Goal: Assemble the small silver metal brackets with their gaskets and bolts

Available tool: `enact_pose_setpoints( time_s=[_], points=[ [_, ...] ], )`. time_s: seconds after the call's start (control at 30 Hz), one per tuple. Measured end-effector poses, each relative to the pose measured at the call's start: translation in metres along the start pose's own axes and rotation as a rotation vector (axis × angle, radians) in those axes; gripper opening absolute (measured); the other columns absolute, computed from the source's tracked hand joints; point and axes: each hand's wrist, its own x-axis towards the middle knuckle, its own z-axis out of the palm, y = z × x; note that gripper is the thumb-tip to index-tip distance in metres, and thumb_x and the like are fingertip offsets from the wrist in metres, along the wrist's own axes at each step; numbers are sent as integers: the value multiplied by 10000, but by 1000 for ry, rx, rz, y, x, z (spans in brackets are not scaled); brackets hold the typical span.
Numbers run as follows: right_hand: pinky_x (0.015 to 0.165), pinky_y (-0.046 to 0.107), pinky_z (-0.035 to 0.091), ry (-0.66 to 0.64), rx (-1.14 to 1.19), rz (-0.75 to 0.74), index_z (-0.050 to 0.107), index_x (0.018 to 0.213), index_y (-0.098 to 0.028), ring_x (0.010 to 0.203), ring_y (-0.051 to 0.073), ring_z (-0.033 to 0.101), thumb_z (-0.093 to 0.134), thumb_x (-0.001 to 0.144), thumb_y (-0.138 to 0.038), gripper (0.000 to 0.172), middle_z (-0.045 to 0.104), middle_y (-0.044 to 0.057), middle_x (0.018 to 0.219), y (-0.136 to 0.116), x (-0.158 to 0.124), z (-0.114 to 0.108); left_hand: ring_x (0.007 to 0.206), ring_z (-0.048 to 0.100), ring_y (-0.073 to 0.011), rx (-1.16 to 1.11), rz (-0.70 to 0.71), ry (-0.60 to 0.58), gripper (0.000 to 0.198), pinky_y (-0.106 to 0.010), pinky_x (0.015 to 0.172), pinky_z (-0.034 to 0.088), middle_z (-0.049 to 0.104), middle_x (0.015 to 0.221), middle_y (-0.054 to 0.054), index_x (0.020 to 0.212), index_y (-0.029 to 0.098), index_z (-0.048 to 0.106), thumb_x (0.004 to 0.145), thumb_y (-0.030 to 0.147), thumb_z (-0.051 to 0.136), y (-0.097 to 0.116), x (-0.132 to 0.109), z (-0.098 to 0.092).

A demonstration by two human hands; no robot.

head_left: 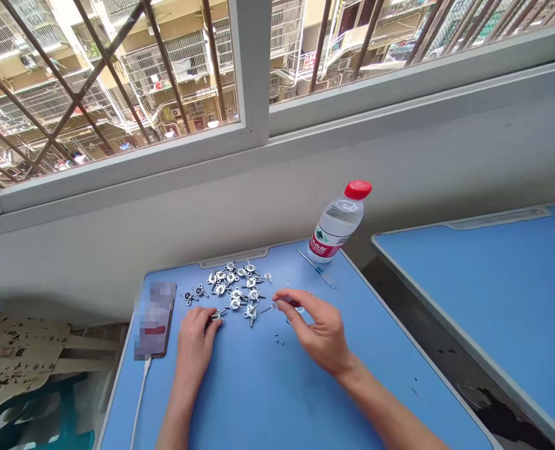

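Observation:
My left hand [195,340] rests on the blue table, thumb and fingers pinched on a small silver metal fitting [217,316]. My right hand [319,328] holds a thin screwdriver [267,309] with a clear handle; its shaft points left toward the fittings, and the fingers hide part of the handle. Between and beyond the hands lies a loose pile of similar metal fittings [235,294]. Two fittings with dark centres [199,290] sit apart at its left. Several tiny screws [277,341] lie on the table below my right hand.
A water bottle [338,228] with a red cap stands at the table's back right corner. Beside it lies another screwdriver [317,269]. A phone [155,322] with a white cable [140,400] is at the left edge. A second blue table [493,275] stands to the right, across a gap.

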Motion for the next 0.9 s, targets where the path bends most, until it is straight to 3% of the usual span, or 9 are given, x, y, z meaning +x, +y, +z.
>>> enact_pose_setpoints(
  time_s=[0.3, 0.47, 0.6, 0.7, 0.8, 0.9],
  points=[
    [646, 307, 598, 114, 57, 134, 697, 919, -197, 653, 176, 688, 594, 892, -261, 124, 747, 42, 787, 13, 10, -8, 836, 646, -220, -74, 1, 130, 219, -365, 764, 541, 650, 908, -51, 1019, 214, 692, 892, 297, 535, 0, 11, 12],
    [644, 304, 589, 127, 84, 156, 694, 897, -190, 635, 172, 676, 594, 891, -276, 132, 733, 41, 760, 17, 13, -9, 1026, 607, -256, 4, 53, 219, 245, -417, 871, 518, 593, 1068, -85, 1084, 228, 680, 911, 326, 538, 18, 8, 4],
    [618, 294, 581, 125, 96, 167, 695, 890, -192, 602, 167, 662, 590, 896, -323, 168, 719, 34, 729, 21, 15, -8, 1096, 578, -269, 110, 218, 52, 268, -466, 951, 466, 588, 1162, -91, 1168, 260, 639, 916, 251, 547, 49, 13, 4],
    [612, 290, 571, 126, 75, 159, 693, 894, -190, 584, 161, 654, 573, 902, -333, 187, 719, 37, 742, 24, 16, -8, 1222, 506, -313, 227, 338, -55, 458, -525, 1007, 414, 528, 1316, -104, 1286, 299, 559, 844, 213, 647, 68, 24, 17],
    [596, 281, 562, 125, 60, 154, 690, 893, -191, 565, 155, 648, 554, 909, -334, 198, 712, 35, 735, 27, 18, -11, 1244, 491, -337, 306, 383, -105, 405, -558, 1013, 395, 520, 1344, -117, 1213, 283, 595, 829, 172, 659, 73, 34, 30],
    [583, 272, 556, 135, 52, 147, 687, 891, -193, 550, 152, 641, 550, 905, -309, 181, 703, 28, 711, 28, 21, -14, 1205, 529, -306, 283, 389, -122, 266, -493, 946, 461, 559, 1292, -106, 1084, 248, 626, 859, 113, 581, 64, 36, 36]
  ],
)
